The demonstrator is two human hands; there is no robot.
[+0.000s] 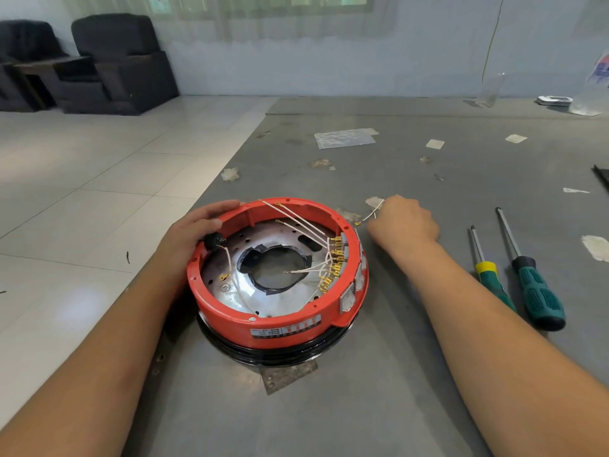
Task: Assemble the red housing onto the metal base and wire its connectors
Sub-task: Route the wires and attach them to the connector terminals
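Observation:
The red ring housing (283, 328) sits on the round metal base (286, 291), which has a taped central hole and a black rim below. Several white wires with brass connectors (333, 258) cluster along the housing's inner right wall. My left hand (194, 229) grips the housing's far left rim, thumb on the inner edge near a black plug (212, 240). My right hand (403, 219), on the table just right of the housing, pinches a loose white wire (370, 215) with a brass end.
Two green-handled screwdrivers (527, 275) lie to the right on the grey table (362, 407). A clear plastic bag (344, 137) and tape scraps lie farther back. A glass (491, 90) stands at the far right. The table's left edge runs past the housing; black armchairs stand beyond.

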